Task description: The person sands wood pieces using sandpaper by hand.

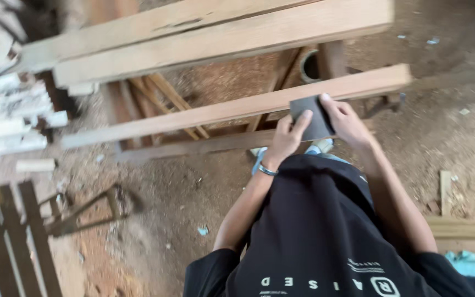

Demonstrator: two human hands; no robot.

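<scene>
While both hands (314,124) grip it, sandpaper sheet (310,116) sits btwn them

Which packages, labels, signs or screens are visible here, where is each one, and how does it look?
No packages, signs or screens are in view.
Printed shirt: the person's black shirt, bottom of the picture, with small white lettering and a round white emblem near the lower edge.
Dark sheet: a plain dark grey rectangle held by both hands against a wooden beam; no label shows on it.
</scene>
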